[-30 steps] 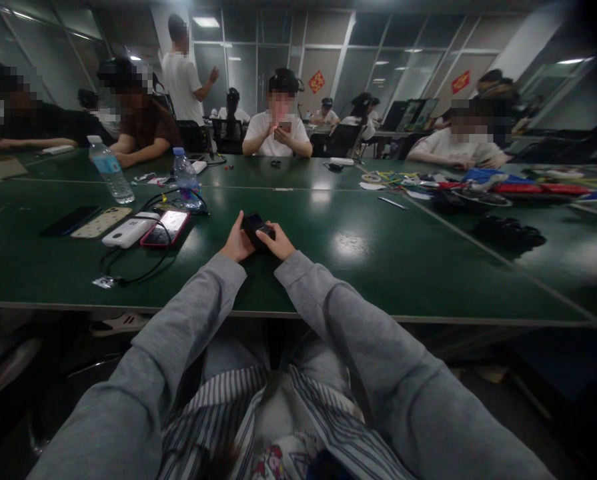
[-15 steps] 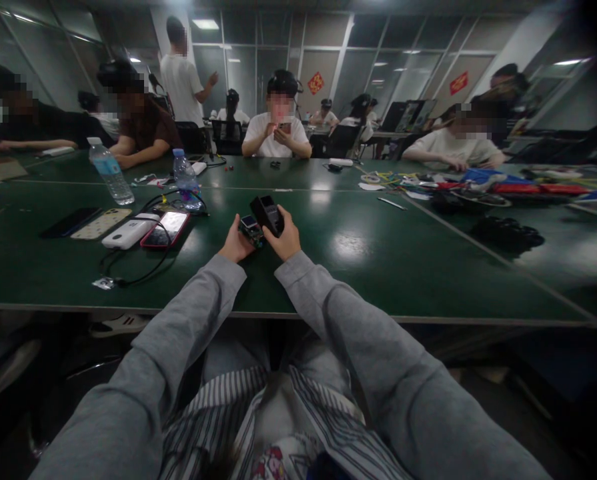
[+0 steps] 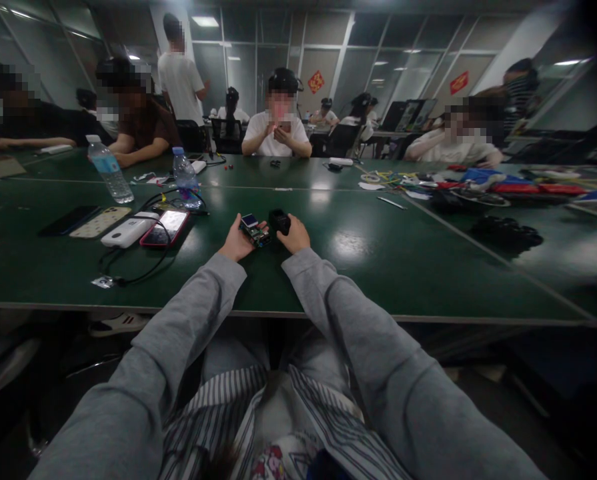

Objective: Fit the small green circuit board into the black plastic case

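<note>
My left hand (image 3: 237,243) rests on the green table (image 3: 378,260) and is closed on a small circuit board with a bluish screen (image 3: 253,229). My right hand (image 3: 294,237) lies just to its right, fingers wrapped on a small black case (image 3: 279,221) that sits low at the table surface. The board and the case are apart, a few centimetres between them. Both my arms are in grey sleeves.
To the left lie a red-cased phone (image 3: 165,229), a white power bank (image 3: 127,231), two more phones, cables and two water bottles (image 3: 108,170). Black objects (image 3: 505,233) and colourful clutter sit at the right. Several people sit around the far side of the table.
The black case came off the board: one second ago both hands held them together, then my right hand lifted the case, and now it has lowered it to the table on the right.
</note>
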Demonstrator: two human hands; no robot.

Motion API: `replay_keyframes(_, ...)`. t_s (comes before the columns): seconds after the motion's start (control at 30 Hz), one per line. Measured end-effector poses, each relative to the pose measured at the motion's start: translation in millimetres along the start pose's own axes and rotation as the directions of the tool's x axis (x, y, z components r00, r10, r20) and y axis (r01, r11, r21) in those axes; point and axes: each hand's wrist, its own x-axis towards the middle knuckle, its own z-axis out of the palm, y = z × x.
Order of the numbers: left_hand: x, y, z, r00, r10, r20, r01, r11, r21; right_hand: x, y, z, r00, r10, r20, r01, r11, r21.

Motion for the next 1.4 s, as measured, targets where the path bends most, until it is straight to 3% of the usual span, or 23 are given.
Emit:
replay_keyframes(0.17, -1.7, 0.1, 0.5, 1.000, -0.019, -0.004, 0.019, 0.999, -0.033, -1.6, -0.4, -0.3, 0.999, 0.022, 0.043, -0.018, 0.995, -0.094)
replay_keyframes(0.4, -1.2, 0.0, -0.9, 1.000, -0.002, 0.006, 0.002, 1.000, -0.008, -3.7, 0.9, 1.3, 0.999, 0.023, 0.033, -0.019, 0.995, -0.096)
replay_keyframes(0.73, -2.7, 0.0, 1.6, 0.999, -0.045, -0.021, 0.043, 0.994, -0.097, -1.8, -6.3, -0.4, 0.998, 0.020, -0.061, -0.017, 0.999, 0.052)
replay_keyframes(0.87, -3.7, -0.4, 2.5, 0.999, -0.048, -0.013, 0.046, 0.996, -0.078, -8.0, -27.8, -10.1, 0.981, -0.080, -0.175, 0.117, 0.971, 0.209)
replay_keyframes(1.03, -1.3, -1.3, 0.4, 0.998, -0.043, -0.054, 0.041, 0.999, -0.031, -21.7, -49.9, -11.7, 0.969, -0.217, -0.118, 0.243, 0.926, 0.289)
replay_keyframes(1.4, -4.5, 0.9, 4.4, 0.990, -0.082, -0.117, 0.069, 0.991, -0.112, -19.2, -40.9, 2.1, 0.924, -0.371, -0.092, 0.382, 0.882, 0.276)
